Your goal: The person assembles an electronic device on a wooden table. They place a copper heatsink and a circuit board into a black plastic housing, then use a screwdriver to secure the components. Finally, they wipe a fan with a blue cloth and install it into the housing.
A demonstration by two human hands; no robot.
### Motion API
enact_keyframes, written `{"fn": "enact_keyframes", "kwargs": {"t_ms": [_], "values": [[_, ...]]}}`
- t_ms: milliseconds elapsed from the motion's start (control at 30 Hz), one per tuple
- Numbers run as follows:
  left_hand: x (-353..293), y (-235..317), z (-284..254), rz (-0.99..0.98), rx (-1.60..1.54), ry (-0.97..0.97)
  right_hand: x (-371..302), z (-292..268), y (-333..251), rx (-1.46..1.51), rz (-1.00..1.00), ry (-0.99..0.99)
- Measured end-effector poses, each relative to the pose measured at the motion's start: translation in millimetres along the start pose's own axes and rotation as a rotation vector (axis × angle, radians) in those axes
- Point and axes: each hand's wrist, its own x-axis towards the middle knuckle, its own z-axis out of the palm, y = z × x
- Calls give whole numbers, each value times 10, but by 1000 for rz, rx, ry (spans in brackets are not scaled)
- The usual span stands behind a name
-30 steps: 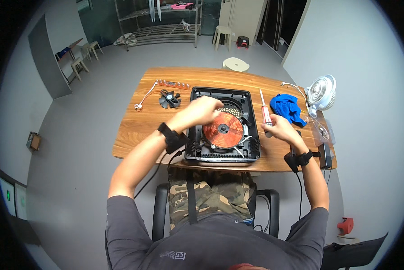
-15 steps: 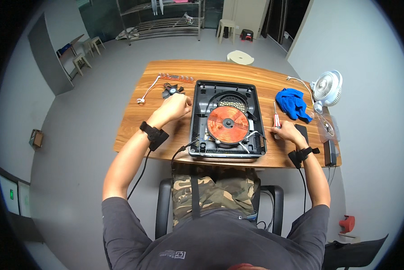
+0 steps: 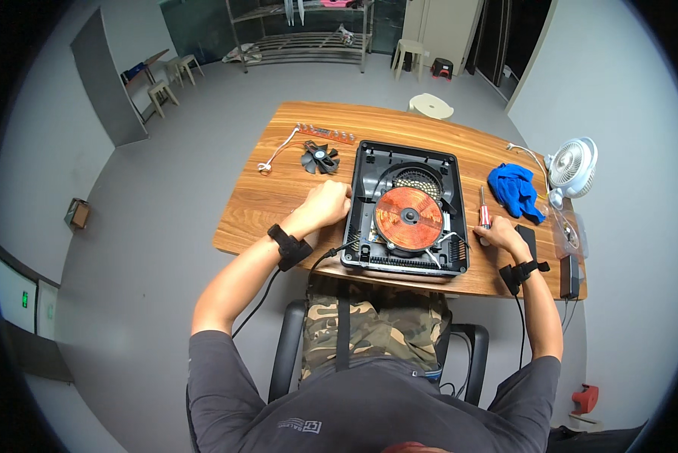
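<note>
An induction cooker's black bottom housing (image 3: 360, 226) lies opened in front of me, with a round copper coil (image 3: 399, 223) inside it. My left hand (image 3: 328, 202) is closed at the housing's left wall, its fingertips partly hidden by the hand. To the right of the housing, my right hand (image 3: 503, 235) has its fingers closed around the lower end of a screwdriver (image 3: 485, 217) with a red and white handle; the shaft points away from me. Beyond my left hand lies a loose black fan (image 3: 320, 158). A narrow circuit board (image 3: 325, 133) with a white cable rests behind the fan.
The wooden table (image 3: 252, 204) also bears a blue cloth (image 3: 514, 189), a white desk fan (image 3: 573, 164), a clear plastic box (image 3: 573, 234) and a dark flat thing (image 3: 526, 240) beside my right hand. A black cord (image 3: 325, 255) runs from the housing over the table's near edge.
The whole view has shifted, so the table sits farther right. My left hand has slid toward me along the housing's left side, leaving the loose fan uncovered. My right hand stays at the screwdriver.
</note>
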Motion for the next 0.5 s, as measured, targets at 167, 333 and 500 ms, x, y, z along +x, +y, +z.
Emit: {"fn": "enact_keyframes", "kwargs": {"t_ms": [167, 333, 500], "values": [[-74, 148, -52, -75, -23, -6, 15, 30, -21, 23, 21, -5], [-89, 171, -59, -79, -39, -21, 107, 29, 50, -113, 15, 47], [-91, 101, -10, -82, -66, -8, 94, -51, -100, -310, -109, 365]]}}
